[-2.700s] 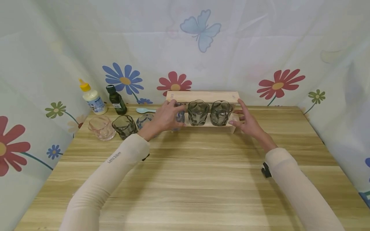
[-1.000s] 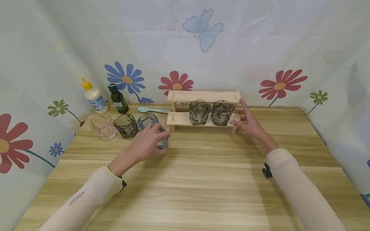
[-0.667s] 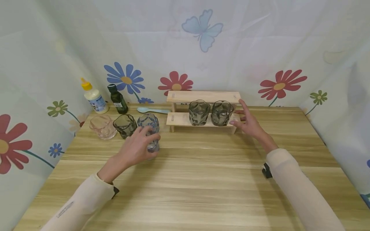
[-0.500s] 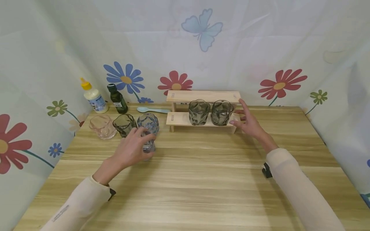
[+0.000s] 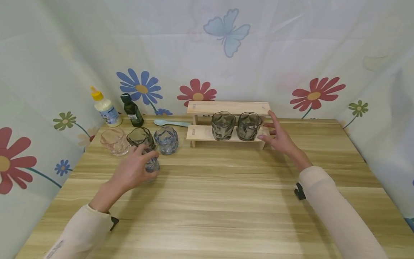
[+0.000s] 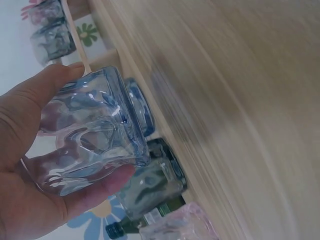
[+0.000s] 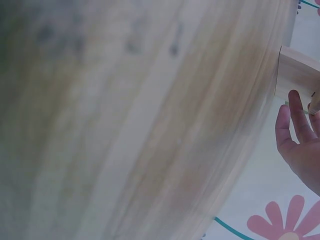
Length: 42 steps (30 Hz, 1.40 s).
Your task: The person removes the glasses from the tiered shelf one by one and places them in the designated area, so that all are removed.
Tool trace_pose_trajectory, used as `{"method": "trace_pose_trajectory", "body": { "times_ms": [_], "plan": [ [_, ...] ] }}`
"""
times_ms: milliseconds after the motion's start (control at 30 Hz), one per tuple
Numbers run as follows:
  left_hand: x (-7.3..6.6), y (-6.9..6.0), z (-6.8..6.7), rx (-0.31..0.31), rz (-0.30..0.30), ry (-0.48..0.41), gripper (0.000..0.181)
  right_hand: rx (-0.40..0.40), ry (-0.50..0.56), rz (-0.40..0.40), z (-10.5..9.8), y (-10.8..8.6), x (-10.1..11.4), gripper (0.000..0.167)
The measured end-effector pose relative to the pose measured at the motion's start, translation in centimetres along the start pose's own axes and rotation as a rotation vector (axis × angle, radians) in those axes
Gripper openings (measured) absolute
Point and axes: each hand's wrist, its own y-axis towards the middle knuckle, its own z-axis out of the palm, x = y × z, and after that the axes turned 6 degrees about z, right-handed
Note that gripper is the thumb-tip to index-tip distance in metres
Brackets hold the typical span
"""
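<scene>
My left hand (image 5: 132,171) holds a clear bluish drinking glass (image 6: 95,130) between thumb and fingers, in front of a grey-green glass (image 5: 141,136). In the left wrist view the held glass is tipped sideways by the camera's angle. A blue glass (image 5: 166,140) stands just to the right, a pink glass (image 5: 115,142) to the left. On the lower tier of a small two-step wooden shelf (image 5: 200,133) sit two grey-green glasses, a left one (image 5: 223,126) and a right one (image 5: 249,126). The spread fingers of my right hand (image 5: 279,138) touch this shelf's right end.
Behind the row of glasses are a yellow-capped bottle (image 5: 108,111), a dark green bottle (image 5: 132,110) and a pale blue spoon (image 5: 171,123). A flowered cloth (image 5: 258,64) hangs along the back of the wood-grain table (image 5: 226,201).
My left hand has taken a bluish glass off the shelf's left part and carried it left and toward me, past the standing blue glass. My right hand has stayed at the shelf's end.
</scene>
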Motion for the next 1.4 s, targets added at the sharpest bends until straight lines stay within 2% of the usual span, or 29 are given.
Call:
{"method": "trace_pose_trajectory", "body": {
  "times_ms": [433, 667, 867, 1133, 1400],
  "plan": [
    [2.9, -1.5, -0.6, 0.040, -0.117, -0.002, 0.057, -0.011, -0.002, -0.020, 0.0, 0.1, -0.2, 0.098],
    [4.6, -2.2, -0.7, 0.027, -0.147, -0.016, 0.056, -0.016, -0.006, -0.026, 0.0, 0.1, -0.2, 0.098],
    [5.7, -2.9, -0.6, -0.010, -0.146, 0.010, 0.053, -0.016, -0.011, -0.030, 0.1, 0.2, -0.4, 0.097],
    [7.0, -3.7, -0.2, 0.022, -0.201, -0.009, 0.055, -0.012, -0.004, -0.017, 0.1, 0.2, -0.5, 0.097],
    [8.3, -4.4, 0.1, -0.008, -0.202, -0.011, 0.054, -0.007, 0.003, -0.022, 0.2, 0.3, -0.5, 0.097]
  ]
}}
